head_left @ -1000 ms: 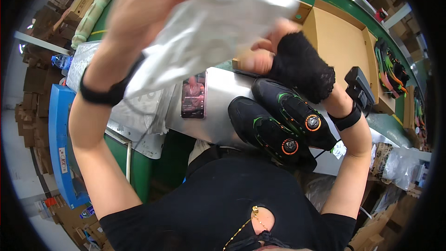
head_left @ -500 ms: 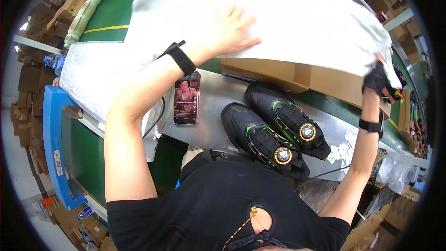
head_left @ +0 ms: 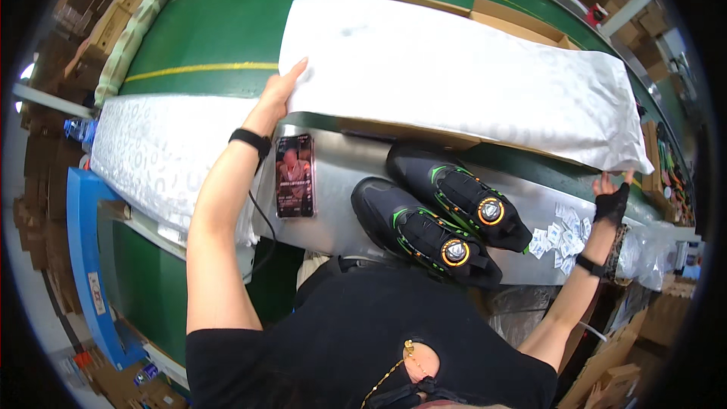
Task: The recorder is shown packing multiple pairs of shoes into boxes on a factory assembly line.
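A large sheet of white wrapping paper [head_left: 454,68] lies over an open brown cardboard box [head_left: 522,24], whose far flaps and near edge show around it. At the sheet's left edge is my left hand [head_left: 282,92], closed on the paper, with part of its fingers hidden. Just below the near right corner, my right hand [head_left: 610,201] in a dark fingerless glove has its fingers apart, fingertips at the paper's edge. Between my body and the box, a pair of black shoes [head_left: 424,220] with green trim and round dials sits on the metal surface.
A phone [head_left: 295,176] with its screen lit lies left of the shoes. Small white packets [head_left: 560,238] are heaped at the right. A stack of white paper [head_left: 174,155] lies at the left, beside a blue frame [head_left: 95,257]. Behind the box runs a green belt [head_left: 219,30].
The white paper has come down from its raised position and spread over the box. My left hand moved left to its edge; my right hand moved down and toward me.
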A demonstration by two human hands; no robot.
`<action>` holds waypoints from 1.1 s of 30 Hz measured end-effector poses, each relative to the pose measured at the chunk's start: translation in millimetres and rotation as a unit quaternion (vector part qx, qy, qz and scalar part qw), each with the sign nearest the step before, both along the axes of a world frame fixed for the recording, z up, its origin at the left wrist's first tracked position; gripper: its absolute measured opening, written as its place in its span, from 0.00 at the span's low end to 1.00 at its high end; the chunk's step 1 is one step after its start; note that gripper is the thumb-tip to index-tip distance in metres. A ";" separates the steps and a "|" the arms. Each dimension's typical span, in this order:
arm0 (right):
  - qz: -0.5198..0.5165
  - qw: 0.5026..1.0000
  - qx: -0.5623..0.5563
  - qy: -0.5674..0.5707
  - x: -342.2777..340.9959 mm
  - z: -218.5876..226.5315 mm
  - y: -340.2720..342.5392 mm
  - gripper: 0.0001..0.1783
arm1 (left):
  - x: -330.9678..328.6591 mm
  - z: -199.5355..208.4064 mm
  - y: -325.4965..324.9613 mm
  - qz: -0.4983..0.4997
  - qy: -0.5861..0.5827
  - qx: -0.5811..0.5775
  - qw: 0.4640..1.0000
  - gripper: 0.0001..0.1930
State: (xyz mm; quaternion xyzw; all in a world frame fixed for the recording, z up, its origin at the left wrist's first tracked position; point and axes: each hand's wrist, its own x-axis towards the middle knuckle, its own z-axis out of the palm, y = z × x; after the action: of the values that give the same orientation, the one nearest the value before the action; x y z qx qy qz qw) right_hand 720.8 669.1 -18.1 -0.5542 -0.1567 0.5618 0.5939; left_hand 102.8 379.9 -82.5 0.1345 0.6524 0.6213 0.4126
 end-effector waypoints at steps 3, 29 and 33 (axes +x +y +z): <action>0.056 0.967 0.189 -0.163 -14.0 0.2 -89.8 0.15 | 11.3 -10.7 5.8 -0.017 -0.185 0.063 0.981 0.22; 0.539 0.756 0.271 -0.256 -225.2 129.4 -162.2 0.16 | -11.9 8.2 16.9 0.066 0.094 0.096 0.989 0.20; 0.552 0.818 0.157 0.018 -278.7 90.0 -117.1 0.17 | -28.0 21.8 13.8 0.061 0.164 0.066 0.982 0.18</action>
State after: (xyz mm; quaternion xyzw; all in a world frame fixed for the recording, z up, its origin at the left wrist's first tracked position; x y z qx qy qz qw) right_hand 442.0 552.0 71.9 -0.2637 -0.5124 0.7729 0.2657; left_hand 74.7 393.7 -60.7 0.2215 0.6754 0.6567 0.2520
